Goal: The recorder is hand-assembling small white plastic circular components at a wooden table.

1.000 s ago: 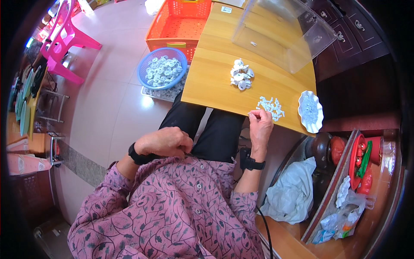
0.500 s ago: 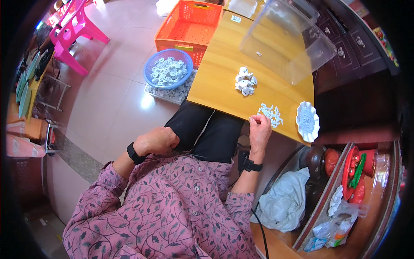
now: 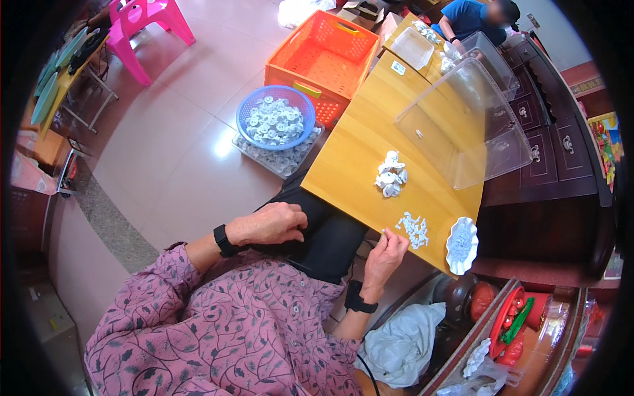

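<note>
Head view showed the right hand (image 3: 387, 254) pinching what seemed a tiny white piece (image 3: 384, 231) at the near edge of the yellow wooden table (image 3: 350, 165), beside a loose pile of small white plastic pieces (image 3: 413, 231). The left hand (image 3: 277, 222) was curled over black trousers (image 3: 330, 247), and whether it held something I could not tell. The step in hand appeared to be picking single pieces, so the next move called for a gentle, exact pinch.

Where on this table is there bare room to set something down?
The wooden table is bare left of the round white parts, out to its left edge and up toward the white label. Crowded: the near right corner, with small white pieces, the scalloped dish and the right hand at the edge; the clear box takes up the far right.
</note>
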Available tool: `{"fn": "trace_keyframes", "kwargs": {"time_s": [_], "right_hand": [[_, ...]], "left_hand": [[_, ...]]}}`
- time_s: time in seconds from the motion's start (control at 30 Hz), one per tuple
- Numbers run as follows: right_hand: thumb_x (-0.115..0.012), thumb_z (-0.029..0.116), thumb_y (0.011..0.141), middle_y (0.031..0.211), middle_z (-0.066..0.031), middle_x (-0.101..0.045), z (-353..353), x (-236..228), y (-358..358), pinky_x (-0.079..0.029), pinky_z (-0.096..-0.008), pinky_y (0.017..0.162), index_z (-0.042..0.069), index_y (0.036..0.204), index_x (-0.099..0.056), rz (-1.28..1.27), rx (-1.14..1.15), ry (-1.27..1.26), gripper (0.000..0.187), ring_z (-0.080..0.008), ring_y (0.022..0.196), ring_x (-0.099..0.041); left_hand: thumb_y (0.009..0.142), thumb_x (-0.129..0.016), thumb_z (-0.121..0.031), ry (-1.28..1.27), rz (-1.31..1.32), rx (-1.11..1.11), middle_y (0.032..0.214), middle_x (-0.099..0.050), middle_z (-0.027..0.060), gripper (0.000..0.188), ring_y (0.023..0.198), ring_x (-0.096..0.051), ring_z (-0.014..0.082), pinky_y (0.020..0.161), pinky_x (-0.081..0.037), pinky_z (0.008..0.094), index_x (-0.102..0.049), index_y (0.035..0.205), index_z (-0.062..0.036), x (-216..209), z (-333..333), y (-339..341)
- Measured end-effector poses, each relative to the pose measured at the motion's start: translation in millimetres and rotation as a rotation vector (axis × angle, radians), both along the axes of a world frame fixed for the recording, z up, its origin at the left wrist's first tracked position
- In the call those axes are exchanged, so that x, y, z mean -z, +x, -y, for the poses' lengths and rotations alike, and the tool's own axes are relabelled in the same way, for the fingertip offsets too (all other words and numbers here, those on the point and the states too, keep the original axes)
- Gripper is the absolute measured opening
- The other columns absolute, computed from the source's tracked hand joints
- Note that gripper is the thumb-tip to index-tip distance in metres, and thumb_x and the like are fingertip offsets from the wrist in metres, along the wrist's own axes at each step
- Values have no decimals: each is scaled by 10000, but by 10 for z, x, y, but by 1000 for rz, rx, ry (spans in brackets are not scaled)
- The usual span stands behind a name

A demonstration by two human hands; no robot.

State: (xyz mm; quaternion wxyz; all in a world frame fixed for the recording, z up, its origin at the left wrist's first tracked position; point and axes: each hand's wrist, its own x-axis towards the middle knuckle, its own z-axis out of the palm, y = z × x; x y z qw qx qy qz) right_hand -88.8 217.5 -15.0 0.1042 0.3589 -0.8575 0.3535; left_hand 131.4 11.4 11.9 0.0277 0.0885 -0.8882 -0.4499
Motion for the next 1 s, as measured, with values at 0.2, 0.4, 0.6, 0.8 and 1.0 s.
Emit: {"fn": "trace_keyframes", "kwargs": {"time_s": [0.2, 0.4, 0.6, 0.8, 1.0], "right_hand": [[-641, 4, 899, 980, -154, -551, 0, -8, 10, -505, -421, 807, 4, 1063, -670, 1, 38, 32, 166, -331, 919, -595], [-672, 0, 876, 954, -155, -586, 14, -39, 16, -508, -425, 772, -12, 962, -644, -62, 18, -17, 91, -323, 891, -609], [-622, -2, 932, 903, -133, -608, 42, -136, 98, -533, -342, 648, -46, 956, -619, 208, 90, -121, 50, -222, 710, -667], [-623, -28, 912, 841, -115, -618, 105, -179, 93, -536, -317, 609, -36, 963, -657, 313, 137, -226, 62, -187, 623, -659], [-630, -36, 911, 871, -121, -620, 170, -217, 72, -540, -321, 610, -21, 990, -676, 340, 108, -216, 93, -209, 689, -668]], "left_hand": [[863, -714, -115, 35, -289, -99, 934, -629, 165, 200, 851, -647, 372, 738, -528, 433, -645, 1015, -4, -48, 64, -467], [860, -683, -65, 5, -403, -132, 1013, -592, 189, 253, 926, -616, 398, 775, -519, 454, -618, 1098, -11, -73, 38, -1011], [859, -690, -50, -146, -427, -215, 1080, -589, 192, 377, 963, -626, 377, 813, -532, 425, -595, 1223, -28, 12, 50, -1538], [864, -701, -101, -255, -306, -272, 1046, -595, 170, 296, 897, -640, 357, 772, -542, 427, -647, 1153, -70, 214, 30, -1789], [851, -723, -158, -248, -393, -224, 994, -583, 140, 208, 897, -624, 325, 742, -532, 415, -676, 1040, -87, 217, 30, -1646]]}}
